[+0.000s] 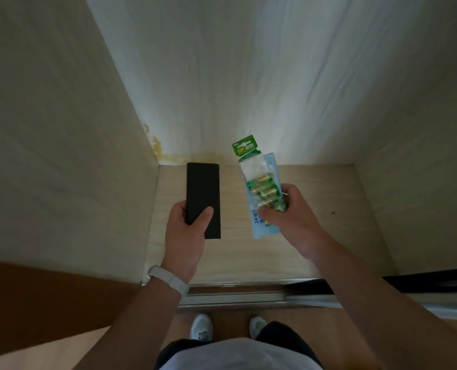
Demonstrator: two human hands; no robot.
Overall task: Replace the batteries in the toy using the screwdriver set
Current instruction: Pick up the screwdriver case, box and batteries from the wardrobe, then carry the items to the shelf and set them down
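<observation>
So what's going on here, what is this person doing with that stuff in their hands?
A person stands at an open wooden cupboard, looking down into it. Their left hand grips a flat black case, likely the screwdriver set, with the thumb across its front. Their right hand holds a pack of batteries together with a light blue packet behind it. Both items are held above the shelf. No toy is in sight, so the battery swap hasn't started.
</observation>
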